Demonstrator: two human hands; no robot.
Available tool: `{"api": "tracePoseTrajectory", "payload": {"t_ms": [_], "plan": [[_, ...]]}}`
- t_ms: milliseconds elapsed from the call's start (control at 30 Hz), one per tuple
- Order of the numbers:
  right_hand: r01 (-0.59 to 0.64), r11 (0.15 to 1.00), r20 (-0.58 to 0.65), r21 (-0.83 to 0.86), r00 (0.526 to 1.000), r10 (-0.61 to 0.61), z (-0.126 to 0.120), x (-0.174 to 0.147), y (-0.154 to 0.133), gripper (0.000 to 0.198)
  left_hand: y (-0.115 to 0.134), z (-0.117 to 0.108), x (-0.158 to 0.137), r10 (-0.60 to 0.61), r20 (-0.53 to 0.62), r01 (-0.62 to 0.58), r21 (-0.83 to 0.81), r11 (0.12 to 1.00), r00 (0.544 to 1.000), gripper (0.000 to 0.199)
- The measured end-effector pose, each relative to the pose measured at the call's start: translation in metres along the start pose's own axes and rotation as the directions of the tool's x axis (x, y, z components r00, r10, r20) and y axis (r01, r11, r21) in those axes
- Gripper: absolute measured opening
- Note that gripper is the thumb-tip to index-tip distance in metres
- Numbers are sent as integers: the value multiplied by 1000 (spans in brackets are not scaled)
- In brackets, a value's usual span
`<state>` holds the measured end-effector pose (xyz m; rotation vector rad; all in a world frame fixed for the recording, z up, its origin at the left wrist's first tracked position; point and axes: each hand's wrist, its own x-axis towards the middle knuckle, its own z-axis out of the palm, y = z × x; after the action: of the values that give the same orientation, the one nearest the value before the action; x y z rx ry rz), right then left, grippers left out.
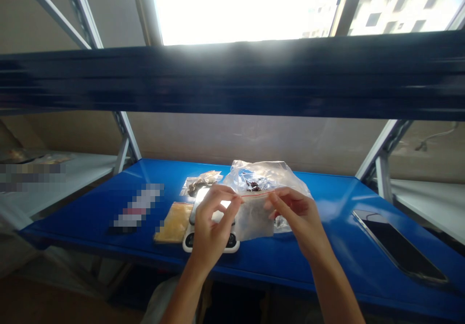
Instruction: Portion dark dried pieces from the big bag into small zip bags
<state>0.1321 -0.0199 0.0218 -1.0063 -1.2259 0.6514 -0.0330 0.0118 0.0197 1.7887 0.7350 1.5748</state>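
My left hand (212,222) and my right hand (296,212) hold a small clear zip bag (254,215) by its red-lined top edge, one hand pinching each end, above a blue shelf surface (327,261). Behind the small bag lies a larger crumpled clear plastic bag (261,176) with dark bits inside. Under my left hand sits a small white digital scale (191,241), partly hidden by the hand.
A flat tan packet (174,222) lies left of the scale, and another clear bag with brownish contents (201,181) lies behind it. A dark phone (397,244) rests at the right. A dark shelf beam (232,79) crosses overhead. Grey uprights stand at both sides.
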Motion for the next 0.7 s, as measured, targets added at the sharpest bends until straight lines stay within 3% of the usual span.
{"api": "tracePoseTrajectory", "payload": {"t_ms": [267, 500, 700], "plan": [[10, 1000, 76, 23, 997, -12, -2, -3, -3, 22, -4, 4, -3, 172, -62, -170, 34, 985, 983, 15], [-1, 1000, 63, -23, 998, 2, -5, -1, -1, 22, -12, 4, 2, 150, -66, -143, 99, 985, 986, 7], [35, 999, 95, -40, 995, -31, -2, -2, 3, 19, -11, 2, 2, 55, -68, -54, 15, 998, 996, 6]]}}
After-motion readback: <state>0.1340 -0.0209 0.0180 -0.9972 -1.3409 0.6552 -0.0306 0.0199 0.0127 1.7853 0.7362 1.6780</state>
